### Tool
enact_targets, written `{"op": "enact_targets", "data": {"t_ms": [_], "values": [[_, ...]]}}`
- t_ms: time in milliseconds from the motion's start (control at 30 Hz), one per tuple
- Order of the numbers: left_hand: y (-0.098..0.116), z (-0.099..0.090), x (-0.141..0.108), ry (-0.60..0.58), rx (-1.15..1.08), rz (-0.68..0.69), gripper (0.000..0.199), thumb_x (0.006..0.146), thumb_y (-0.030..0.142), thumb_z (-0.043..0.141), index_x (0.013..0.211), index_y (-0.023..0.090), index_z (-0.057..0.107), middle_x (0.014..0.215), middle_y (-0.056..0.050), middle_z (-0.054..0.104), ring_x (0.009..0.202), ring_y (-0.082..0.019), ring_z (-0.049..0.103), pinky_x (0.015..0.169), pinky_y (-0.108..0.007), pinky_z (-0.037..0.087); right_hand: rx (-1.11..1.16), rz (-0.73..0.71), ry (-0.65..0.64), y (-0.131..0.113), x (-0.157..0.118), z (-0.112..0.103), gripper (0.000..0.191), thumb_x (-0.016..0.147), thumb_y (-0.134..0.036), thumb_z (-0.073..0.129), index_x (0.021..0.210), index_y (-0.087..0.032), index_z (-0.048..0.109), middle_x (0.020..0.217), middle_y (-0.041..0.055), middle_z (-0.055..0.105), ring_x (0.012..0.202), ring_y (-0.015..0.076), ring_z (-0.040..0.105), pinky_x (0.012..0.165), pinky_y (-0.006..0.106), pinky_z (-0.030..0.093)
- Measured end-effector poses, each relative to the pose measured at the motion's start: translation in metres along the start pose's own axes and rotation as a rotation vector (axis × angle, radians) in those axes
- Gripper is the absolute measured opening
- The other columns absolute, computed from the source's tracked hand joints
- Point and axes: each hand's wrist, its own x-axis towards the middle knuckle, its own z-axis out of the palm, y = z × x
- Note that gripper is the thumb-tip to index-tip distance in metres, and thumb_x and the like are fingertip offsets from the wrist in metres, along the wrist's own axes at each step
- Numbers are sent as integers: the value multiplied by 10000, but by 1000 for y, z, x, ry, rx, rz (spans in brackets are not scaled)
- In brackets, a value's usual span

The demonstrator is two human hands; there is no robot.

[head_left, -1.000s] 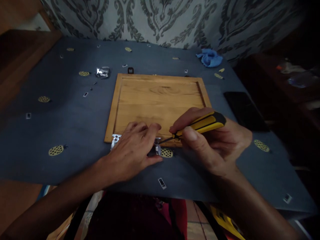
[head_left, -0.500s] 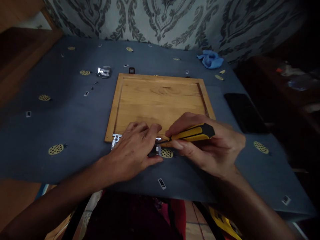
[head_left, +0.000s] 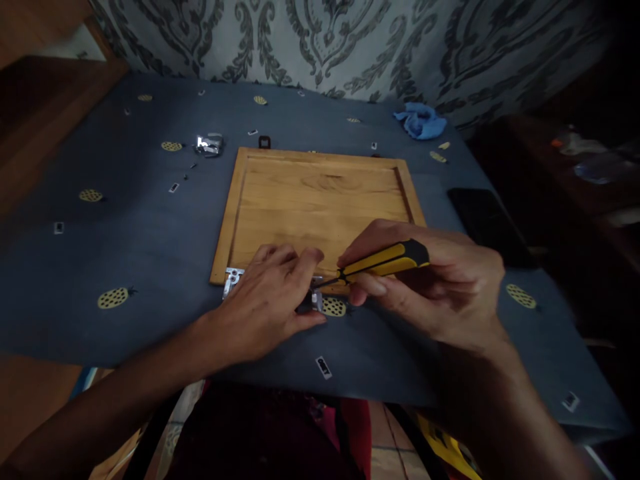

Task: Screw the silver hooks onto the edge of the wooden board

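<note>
A wooden panel [head_left: 320, 207] with a raised frame lies flat on the cloth. My left hand [head_left: 267, 297] is laid over its near edge, fingers bent and thumb apart, gripping a silver metal hinge [head_left: 317, 300]. More shiny metal [head_left: 231, 281] with screw heads shows at the panel's near-left corner; my palm hides whether it is the same piece. Between thumb and fingers, my right hand [head_left: 440, 283] holds a yellow-and-black screwdriver [head_left: 385, 260], tilted with its handle up to the right. Its shaft reaches the hinge beside my left thumb; the tip is hard to make out.
Another silver hinge [head_left: 209, 145] lies at the back left, with small screws [head_left: 186, 177] near it. A small dark square piece [head_left: 265, 141] sits behind the panel. Further right are a crumpled blue cloth [head_left: 421, 121] and a black phone-like slab [head_left: 490, 223]. A patterned curtain [head_left: 320, 40] hangs behind.
My right hand has shifted slightly right and its grip has turned a little, uncovering more of the screwdriver's shaft. The left hand and the panel look the same.
</note>
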Motion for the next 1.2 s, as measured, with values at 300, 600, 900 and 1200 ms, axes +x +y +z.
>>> {"op": "enact_targets", "data": {"t_ms": [300,600,900,1200], "values": [[-1,1,0,0,13,3,586,802,394,795,1229,180,456,1081,-75,675,1065,-294,605,897,-425,478,-68,-58,17,9,0,0,156,832,-247,772,826,-198,624,728,-14,634,650,143,602,563,303,450],[0,-1,1,-7,27,40,557,787,367,815,1173,161,471,1019,-71,676,1008,-290,605,867,-422,480,26,-17,-90,2,3,-7,264,849,-221,758,1101,-261,694,960,1,733,793,135,672,684,267,534],[0,-1,1,-10,15,11,532,797,378,804,1160,192,463,1099,-73,670,1042,-285,604,885,-421,477,23,-70,-117,4,5,-10,125,850,-247,757,973,-249,734,788,-7,684,722,144,660,636,283,522],[1,-1,1,-18,-12,-8,507,805,369,791,1167,201,478,1039,-59,667,1025,-290,606,872,-427,480,-5,-54,-43,2,5,-1,68,820,-248,788,872,-231,747,725,-13,685,657,140,658,604,281,533]]}}
